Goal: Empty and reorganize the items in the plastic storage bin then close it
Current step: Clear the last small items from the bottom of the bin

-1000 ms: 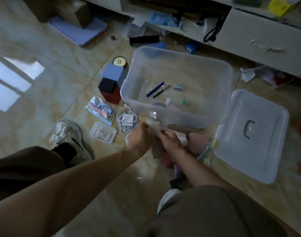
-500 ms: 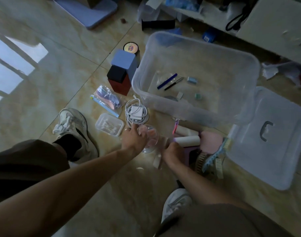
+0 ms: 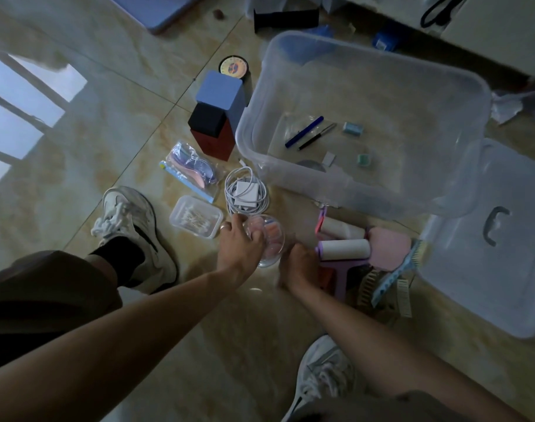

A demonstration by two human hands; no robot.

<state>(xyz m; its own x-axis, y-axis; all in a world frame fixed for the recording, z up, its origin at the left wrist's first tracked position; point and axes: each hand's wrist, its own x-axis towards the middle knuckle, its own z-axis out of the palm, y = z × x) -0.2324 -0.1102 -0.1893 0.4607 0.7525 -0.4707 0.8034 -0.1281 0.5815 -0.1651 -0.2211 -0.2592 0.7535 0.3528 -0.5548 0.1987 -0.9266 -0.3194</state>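
The clear plastic storage bin [image 3: 363, 117] is seen open on the tiled floor [image 3: 77, 153], with only a few small things left on its bottom: a blue pen [image 3: 304, 132], a dark pen [image 3: 317, 136] just beside it, and two small pale-green pieces nearer the right wall. Its lid [image 3: 485, 239] is laid flat on the floor to the right, touching or overlapping the bin's near right corner. Just in front of the bin, a small clear container [image 3: 267, 240] with pinkish contents is gripped by the left hand [image 3: 240, 243], whose fingers are curled over its rim. The right hand [image 3: 298, 266] is set just beside that container, blurred, so whether anything is held cannot be told. A lint roller [image 3: 345, 249] lies touching the right hand's far side. Left of the container are found a coiled white charger cable [image 3: 246, 193], a box of cotton swabs [image 3: 196, 216], and a stack of blue, black and red boxes [image 3: 216, 114].
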